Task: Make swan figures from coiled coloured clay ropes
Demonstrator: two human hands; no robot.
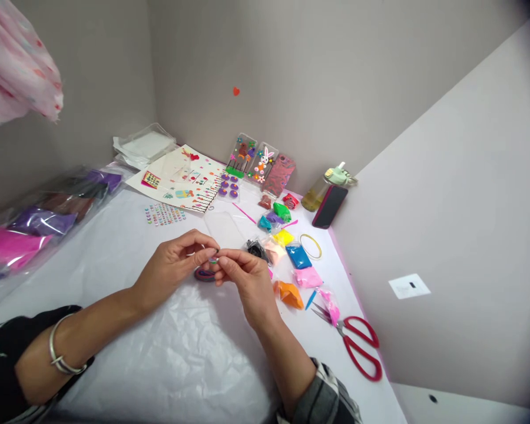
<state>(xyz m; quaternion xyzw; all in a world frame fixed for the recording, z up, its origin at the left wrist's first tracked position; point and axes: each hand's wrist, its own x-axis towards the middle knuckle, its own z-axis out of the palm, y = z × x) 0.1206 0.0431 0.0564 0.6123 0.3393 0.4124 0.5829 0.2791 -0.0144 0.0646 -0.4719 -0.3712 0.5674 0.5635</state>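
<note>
Both hands meet over the middle of the white-covered table [194,365]. My left hand [174,265] is closed, thumb and index finger pinched on something tiny. My right hand [245,280] pinches at the same spot, its fingertips touching or nearly touching the left ones. What lies between the fingertips is too small to name; a little dark and green shows there. Below the fingertips, a dark coiled item [204,275] rests on the table, partly hidden by my right hand. Just beyond the hands lies a clear phone case [224,229].
Clay packets, such as the blue one [297,257] and orange one [289,294], lie right of my hands. Red-handled scissors [361,347] rest at the right edge. Decorated cases [262,162], a phone [330,206] and a bottle [315,194] stand behind. Bagged packs [44,221] lie left.
</note>
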